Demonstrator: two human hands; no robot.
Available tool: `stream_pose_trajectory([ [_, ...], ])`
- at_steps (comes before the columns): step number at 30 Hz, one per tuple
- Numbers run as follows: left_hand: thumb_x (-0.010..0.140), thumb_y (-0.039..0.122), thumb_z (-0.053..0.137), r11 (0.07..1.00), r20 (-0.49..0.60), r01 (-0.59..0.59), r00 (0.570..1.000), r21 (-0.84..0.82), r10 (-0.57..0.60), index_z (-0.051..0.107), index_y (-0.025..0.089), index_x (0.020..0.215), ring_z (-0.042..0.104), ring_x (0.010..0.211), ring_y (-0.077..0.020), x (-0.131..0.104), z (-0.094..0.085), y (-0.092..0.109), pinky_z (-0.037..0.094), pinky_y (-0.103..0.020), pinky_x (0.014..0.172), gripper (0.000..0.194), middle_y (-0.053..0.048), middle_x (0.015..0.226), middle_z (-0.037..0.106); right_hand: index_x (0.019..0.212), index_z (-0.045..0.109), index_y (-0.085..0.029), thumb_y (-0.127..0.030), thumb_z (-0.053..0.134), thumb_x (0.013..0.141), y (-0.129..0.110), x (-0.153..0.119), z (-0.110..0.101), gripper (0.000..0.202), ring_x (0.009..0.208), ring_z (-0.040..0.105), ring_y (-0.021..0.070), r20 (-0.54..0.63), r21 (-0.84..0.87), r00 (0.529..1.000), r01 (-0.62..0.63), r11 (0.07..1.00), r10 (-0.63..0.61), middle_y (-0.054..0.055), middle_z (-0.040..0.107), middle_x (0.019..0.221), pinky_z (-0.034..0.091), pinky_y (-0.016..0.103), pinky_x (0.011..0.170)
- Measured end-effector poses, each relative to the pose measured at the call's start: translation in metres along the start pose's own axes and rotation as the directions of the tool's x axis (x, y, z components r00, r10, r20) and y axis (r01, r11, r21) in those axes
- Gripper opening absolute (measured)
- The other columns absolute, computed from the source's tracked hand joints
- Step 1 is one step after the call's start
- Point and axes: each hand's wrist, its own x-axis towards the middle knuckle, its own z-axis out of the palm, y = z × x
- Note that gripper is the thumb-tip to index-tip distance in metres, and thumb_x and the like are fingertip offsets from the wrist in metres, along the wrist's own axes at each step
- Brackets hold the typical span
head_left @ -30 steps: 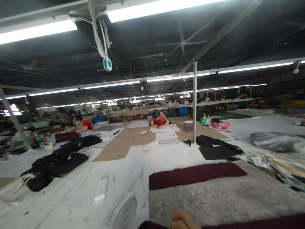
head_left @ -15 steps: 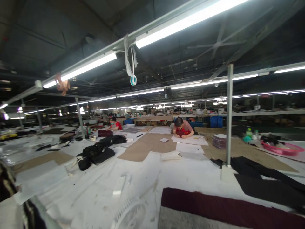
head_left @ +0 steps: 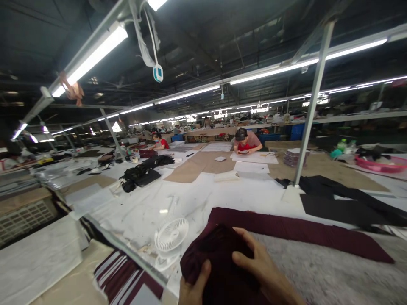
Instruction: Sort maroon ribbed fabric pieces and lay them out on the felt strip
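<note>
A bunched piece of dark maroon fabric is held up between both my hands at the lower middle of the head view. My left hand grips its left side, the thumb lying over the cloth. On the opposite side my right hand is closed on it, thumb in front and fingers behind. Just beyond the bundle, a long maroon fabric strip lies across a grey mottled surface. Whether the held cloth joins the strip is hidden by the bundle.
A white desk fan stands left of my hands. Maroon and pale strips lie lower left. A metal post rises at right beside dark cloth. Across the white table, a person in red leans over papers.
The view has tilted down and the scene has shifted. Both my hands have come into view, holding the maroon fabric. The whole fan now shows.
</note>
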Motion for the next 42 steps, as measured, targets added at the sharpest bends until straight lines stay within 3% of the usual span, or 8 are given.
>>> stream_pose_trajectory([
  [20,0.065,0.041,0.074,0.891,0.06,0.277,0.96,-0.359,-0.275,0.065,0.014,0.11,0.064,0.102,-0.031,-0.067,-0.001,0.018,0.045,-0.045,0.097,0.053,-0.013,0.095,0.074,0.103,0.063,-0.017,-0.032,0.064,0.076,-0.01,-0.014,0.002,0.031,0.087,0.064,0.0225,0.375,-0.08,0.903,-0.195,0.978,0.211,0.006,0.069,0.096,0.05,0.037,0.081],
  [23,0.063,0.044,0.074,0.986,-0.079,0.091,0.992,-0.143,-0.102,0.065,0.012,0.11,0.065,0.098,-0.0305,-0.068,0.001,0.009,0.048,-0.041,0.092,0.058,-0.014,0.098,0.073,0.09,0.064,-0.017,-0.02,0.058,0.074,0.013,-0.017,0.007,0.017,0.076,0.062,0.021,0.207,-0.401,0.976,0.143,0.905,-0.063,0.006,0.066,0.083,0.051,0.036,0.072],
  [27,0.07,0.044,0.067,0.916,-0.257,-0.257,0.904,0.308,0.341,0.068,0.017,0.107,0.065,0.094,-0.0275,-0.073,0.001,-0.006,0.05,-0.033,0.086,0.047,-0.011,0.098,0.073,0.079,0.063,-0.018,-0.009,0.057,0.07,0.037,-0.028,0.016,0.014,0.067,0.058,0.0183,0.228,-0.587,0.772,0.595,0.549,-0.593,0.005,0.061,0.074,0.048,0.03,0.061],
  [31,0.073,0.046,0.064,0.941,-0.178,-0.225,0.945,0.253,0.274,0.073,0.018,0.095,0.065,0.097,-0.0267,-0.079,-0.015,0.006,0.047,-0.033,0.092,0.037,-0.009,0.099,0.073,0.088,0.064,-0.018,-0.02,0.064,0.072,0.024,-0.023,0.012,0.016,0.078,0.065,0.0214,0.193,-0.275,0.971,0.192,0.942,-0.142,0.005,0.066,0.078,0.052,0.032,0.07],
  [34,0.057,0.042,0.078,0.999,-0.064,-0.034,0.997,-0.011,0.033,0.074,0.017,0.087,0.066,0.091,-0.0262,-0.083,-0.024,0.018,0.05,-0.034,0.088,0.039,-0.008,0.093,0.074,0.098,0.064,-0.017,-0.027,0.07,0.068,0.012,-0.016,0.009,0.032,0.09,0.066,0.0254,0.406,-0.074,0.879,-0.239,0.968,0.248,0.006,0.07,0.088,0.052,0.038,0.081],
  [38,0.057,0.043,0.078,0.972,-0.247,-0.001,0.967,-0.235,-0.058,0.071,0.016,0.091,0.067,0.084,-0.0243,-0.086,-0.011,0.013,0.052,-0.035,0.081,0.044,-0.007,0.083,0.074,0.084,0.065,-0.018,-0.02,0.06,0.07,0.017,-0.022,0.018,0.014,0.081,0.062,0.0226,0.217,-0.355,0.967,0.205,0.912,-0.133,0.007,0.066,0.083,0.051,0.036,0.073],
  [40,0.056,0.045,0.078,0.994,-0.351,-0.082,0.935,-0.069,0.052,0.072,0.014,0.08,0.067,0.079,-0.0253,-0.086,-0.005,0.007,0.053,-0.034,0.077,0.039,-0.007,0.073,0.072,0.077,0.064,-0.019,-0.016,0.057,0.069,0.021,-0.025,0.022,0.011,0.075,0.059,0.0209,0.166,-0.464,0.901,0.43,0.774,-0.401,0.006,0.063,0.08,0.049,0.034,0.068],
  [42,0.057,0.045,0.077,0.975,-0.414,-0.158,0.886,0.159,0.211,0.071,0.014,0.068,0.066,0.076,-0.0256,-0.088,-0.005,0.004,0.053,-0.032,0.074,0.033,-0.006,0.068,0.071,0.077,0.063,-0.019,-0.016,0.058,0.069,0.02,-0.023,0.021,0.01,0.072,0.059,0.0195,0.17,-0.402,0.924,0.383,0.832,-0.344,0.005,0.062,0.076,0.05,0.033,0.068],
])
